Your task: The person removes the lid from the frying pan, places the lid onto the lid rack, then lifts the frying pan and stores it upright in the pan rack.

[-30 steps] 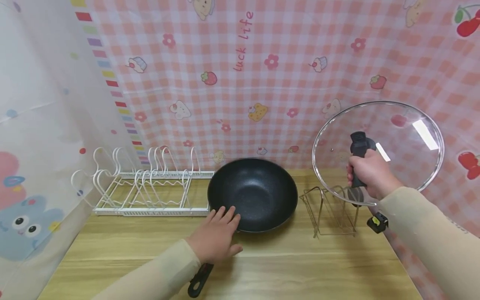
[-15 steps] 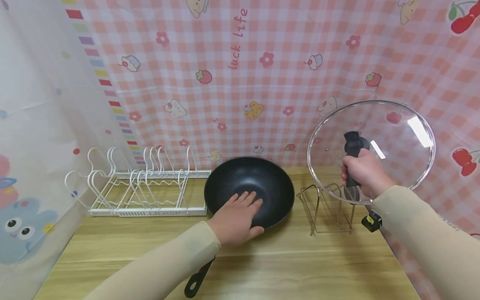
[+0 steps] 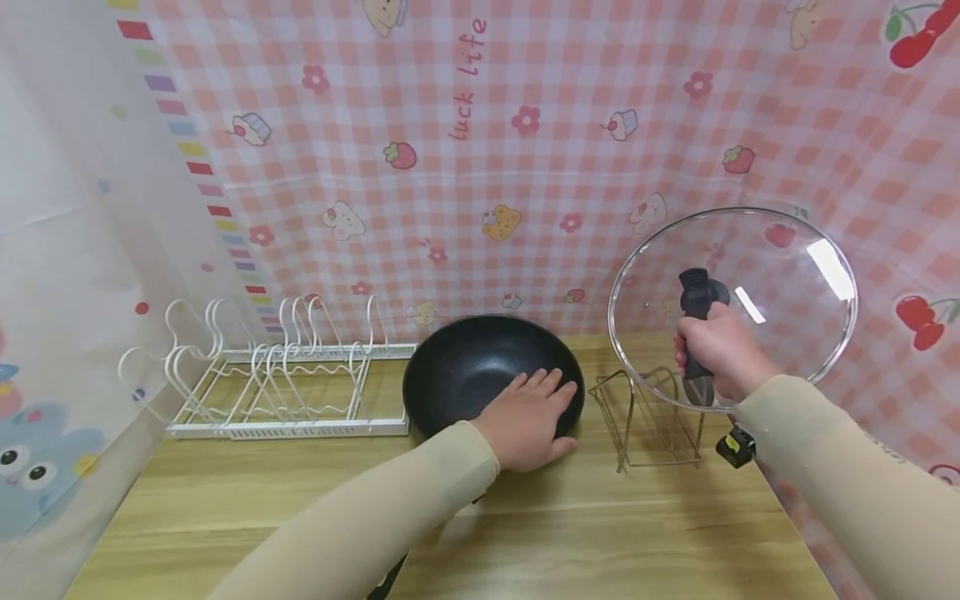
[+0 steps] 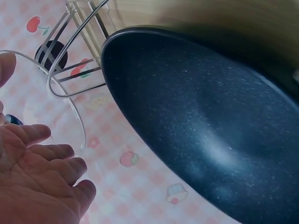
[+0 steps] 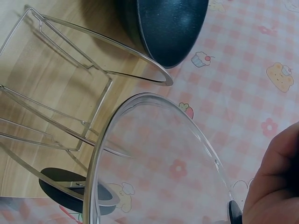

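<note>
In the head view, a black wok [image 3: 457, 358] stands on the wooden table, its handle [image 3: 386, 581] pointing toward the front and mostly behind the left sleeve. My left hand [image 3: 525, 421] is over the wok's right part, palm down with fingers spread. The left wrist view has the fingers [image 4: 60, 168] loosely extended, holding nothing, apart from the wok. My right hand [image 3: 723, 346] grips the black handle [image 3: 697, 292] of a clear glass lid [image 3: 787, 325], holding it up and tilted. Its metal rim overlaps a gold wire rack [image 3: 632, 421] in the head view.
A white wire dish rack [image 3: 300, 429] stands left of the wok. The gold rack, right of the wok, has a dark oval disc [image 5: 60, 189] at one end. A pink checked cloth [image 3: 420, 200] hangs behind the table [image 3: 525, 542].
My left hand has moved rightward from the wok's near left rim to over its right part. My right hand still holds the lid up, with only a slight shift.
</note>
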The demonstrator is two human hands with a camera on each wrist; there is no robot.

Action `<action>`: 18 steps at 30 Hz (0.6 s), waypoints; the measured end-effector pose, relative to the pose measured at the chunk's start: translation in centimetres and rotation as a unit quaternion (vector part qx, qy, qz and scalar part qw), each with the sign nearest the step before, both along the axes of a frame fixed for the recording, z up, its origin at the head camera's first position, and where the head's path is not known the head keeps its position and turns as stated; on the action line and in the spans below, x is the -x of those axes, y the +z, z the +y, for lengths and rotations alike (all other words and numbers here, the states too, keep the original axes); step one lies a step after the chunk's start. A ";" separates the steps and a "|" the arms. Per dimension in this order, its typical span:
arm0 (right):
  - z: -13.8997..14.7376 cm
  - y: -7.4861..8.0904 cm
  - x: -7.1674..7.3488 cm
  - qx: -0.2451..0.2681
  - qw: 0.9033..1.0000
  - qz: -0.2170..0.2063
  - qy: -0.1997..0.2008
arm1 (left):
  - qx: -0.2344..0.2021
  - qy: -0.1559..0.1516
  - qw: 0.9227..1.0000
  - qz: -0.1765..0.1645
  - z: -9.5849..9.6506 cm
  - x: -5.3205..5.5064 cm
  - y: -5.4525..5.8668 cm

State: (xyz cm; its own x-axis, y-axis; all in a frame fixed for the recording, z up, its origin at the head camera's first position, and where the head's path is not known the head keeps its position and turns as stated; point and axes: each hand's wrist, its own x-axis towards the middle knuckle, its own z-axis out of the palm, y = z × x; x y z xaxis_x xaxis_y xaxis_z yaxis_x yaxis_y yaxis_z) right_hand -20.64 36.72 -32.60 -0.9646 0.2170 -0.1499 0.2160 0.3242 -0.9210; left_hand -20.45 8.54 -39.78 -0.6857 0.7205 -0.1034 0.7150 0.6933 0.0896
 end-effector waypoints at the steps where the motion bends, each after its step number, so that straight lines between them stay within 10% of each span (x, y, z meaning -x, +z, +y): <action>1: 0.0 0.0 0.0 0.000 1.000 -0.002 0.000 | 0.002 -0.001 1.000 0.002 0.4 0.1 0.1; 18: 0.4 -0.4 -0.2 0.003 1.000 0.000 0.006 | -0.010 -0.011 1.000 0.011 5.4 0.8 -0.6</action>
State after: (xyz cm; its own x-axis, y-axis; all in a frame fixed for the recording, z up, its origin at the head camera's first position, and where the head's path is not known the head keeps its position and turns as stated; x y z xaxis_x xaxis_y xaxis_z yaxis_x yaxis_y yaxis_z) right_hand -20.41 37.09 -32.96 -0.9674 0.2039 -0.1505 0.2115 0.3220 -0.9228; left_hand -21.25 13.95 -40.41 -0.6711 0.7378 -0.0731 0.7326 0.6750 0.0872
